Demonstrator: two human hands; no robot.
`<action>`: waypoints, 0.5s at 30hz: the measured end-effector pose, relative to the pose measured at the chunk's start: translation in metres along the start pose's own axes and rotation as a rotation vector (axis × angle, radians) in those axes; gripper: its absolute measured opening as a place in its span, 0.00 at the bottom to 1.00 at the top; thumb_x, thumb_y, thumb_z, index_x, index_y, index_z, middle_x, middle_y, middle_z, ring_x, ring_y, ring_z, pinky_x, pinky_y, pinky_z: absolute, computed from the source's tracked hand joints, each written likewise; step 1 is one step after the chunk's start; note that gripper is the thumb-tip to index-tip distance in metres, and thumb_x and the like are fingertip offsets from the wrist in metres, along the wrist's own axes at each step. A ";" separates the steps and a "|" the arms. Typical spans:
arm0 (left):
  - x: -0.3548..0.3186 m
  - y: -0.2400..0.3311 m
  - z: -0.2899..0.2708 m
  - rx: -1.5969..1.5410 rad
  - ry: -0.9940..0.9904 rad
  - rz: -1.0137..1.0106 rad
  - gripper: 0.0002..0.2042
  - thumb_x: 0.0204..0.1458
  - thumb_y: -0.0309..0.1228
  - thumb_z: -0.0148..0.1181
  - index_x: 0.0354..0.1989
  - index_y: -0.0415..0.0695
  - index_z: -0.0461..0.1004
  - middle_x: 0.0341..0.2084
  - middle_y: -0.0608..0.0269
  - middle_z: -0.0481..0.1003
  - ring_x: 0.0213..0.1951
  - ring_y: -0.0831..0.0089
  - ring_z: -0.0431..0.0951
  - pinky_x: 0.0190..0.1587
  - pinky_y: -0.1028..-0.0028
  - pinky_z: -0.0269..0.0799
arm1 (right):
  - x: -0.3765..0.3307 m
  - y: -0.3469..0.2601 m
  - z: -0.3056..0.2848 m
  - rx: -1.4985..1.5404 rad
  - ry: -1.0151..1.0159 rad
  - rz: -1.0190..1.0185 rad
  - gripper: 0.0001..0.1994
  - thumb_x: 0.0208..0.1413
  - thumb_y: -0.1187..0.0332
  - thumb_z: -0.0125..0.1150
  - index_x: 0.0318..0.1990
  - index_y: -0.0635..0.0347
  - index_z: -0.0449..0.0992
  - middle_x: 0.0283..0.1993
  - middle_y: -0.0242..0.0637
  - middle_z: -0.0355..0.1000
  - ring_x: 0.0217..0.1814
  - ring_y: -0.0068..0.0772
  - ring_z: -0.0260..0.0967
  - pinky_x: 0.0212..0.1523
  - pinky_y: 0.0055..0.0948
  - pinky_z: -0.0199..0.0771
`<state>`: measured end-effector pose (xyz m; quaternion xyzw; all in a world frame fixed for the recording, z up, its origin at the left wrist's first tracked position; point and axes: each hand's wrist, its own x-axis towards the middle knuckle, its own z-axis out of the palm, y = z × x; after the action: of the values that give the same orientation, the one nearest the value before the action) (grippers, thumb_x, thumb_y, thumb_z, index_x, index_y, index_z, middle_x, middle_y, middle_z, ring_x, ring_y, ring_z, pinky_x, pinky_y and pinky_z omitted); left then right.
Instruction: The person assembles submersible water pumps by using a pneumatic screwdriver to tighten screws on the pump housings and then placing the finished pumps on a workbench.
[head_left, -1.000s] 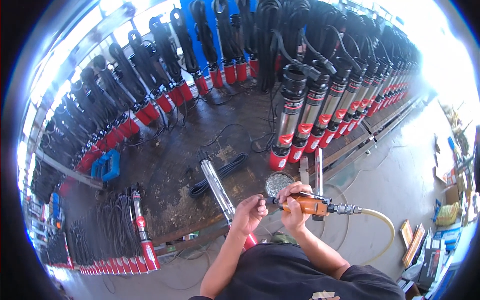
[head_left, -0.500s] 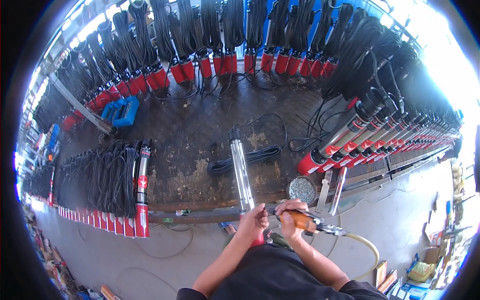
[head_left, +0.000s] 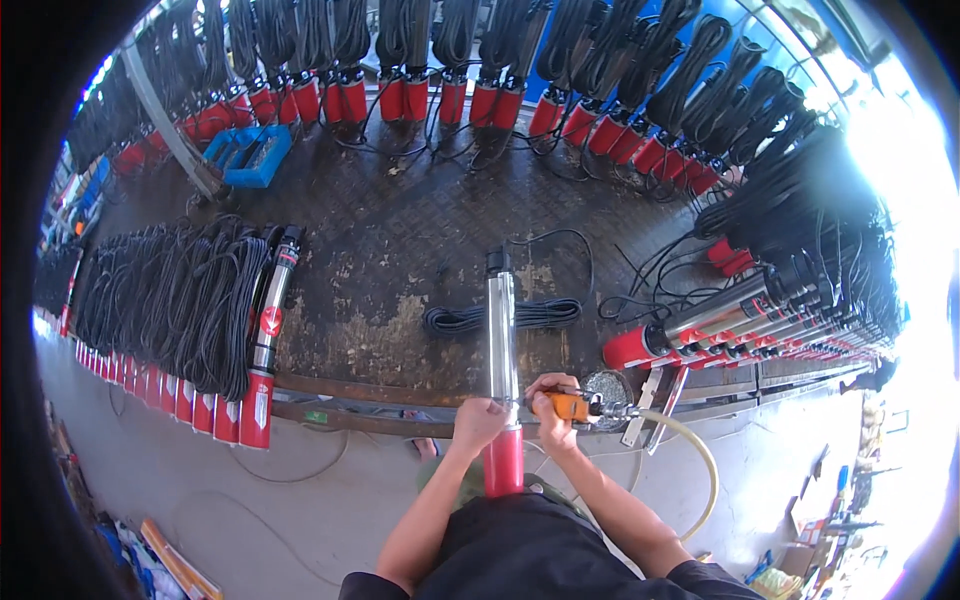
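A submersible pump with a long shiny steel body and a red lower end points from my waist over the bench edge. My left hand is closed against the pump's left side, just above the red part; whether the fingers also pinch something small is hidden. My right hand grips an orange air screwdriver, held sideways with its front toward the pump. A pale yellow hose runs from the screwdriver's back end. Under the pump's upper part lies a coiled black cable.
A round bowl of small metal pieces stands at the bench edge, right of the screwdriver. Pumps with black cables line the left, right and back of the dark worn bench. A blue tray sits back left.
The screwdriver has swung from slanting down to nearly level, closer to the pump. My left hand has shifted from over the pump to its left side. The view has turned slightly.
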<state>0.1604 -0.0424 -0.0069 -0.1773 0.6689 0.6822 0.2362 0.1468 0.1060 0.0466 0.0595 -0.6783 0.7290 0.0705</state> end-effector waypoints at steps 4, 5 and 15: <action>0.007 -0.001 0.004 0.402 0.230 0.169 0.25 0.39 0.50 0.76 0.17 0.38 0.75 0.15 0.54 0.76 0.20 0.64 0.77 0.28 0.64 0.72 | 0.005 0.009 -0.004 0.025 0.025 -0.007 0.11 0.57 0.79 0.53 0.47 0.59 0.64 0.40 0.39 0.70 0.38 0.25 0.67 0.40 0.26 0.71; 0.008 -0.004 0.005 0.381 0.246 0.161 0.25 0.39 0.49 0.76 0.16 0.38 0.75 0.15 0.54 0.75 0.20 0.63 0.77 0.28 0.64 0.72 | 0.006 0.010 -0.004 0.065 0.033 0.030 0.12 0.57 0.79 0.53 0.47 0.59 0.64 0.39 0.39 0.70 0.37 0.24 0.66 0.39 0.26 0.70; 0.000 0.008 0.031 0.497 0.373 0.162 0.19 0.42 0.44 0.73 0.21 0.39 0.77 0.19 0.49 0.78 0.27 0.50 0.80 0.35 0.57 0.75 | 0.006 0.004 -0.021 -0.106 -0.214 -0.203 0.08 0.48 0.81 0.59 0.37 0.63 0.73 0.36 0.43 0.74 0.34 0.31 0.75 0.39 0.30 0.78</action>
<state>0.1587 -0.0115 0.0012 -0.1824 0.8588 0.4701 0.0907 0.1407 0.1264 0.0426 0.2013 -0.7098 0.6709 0.0740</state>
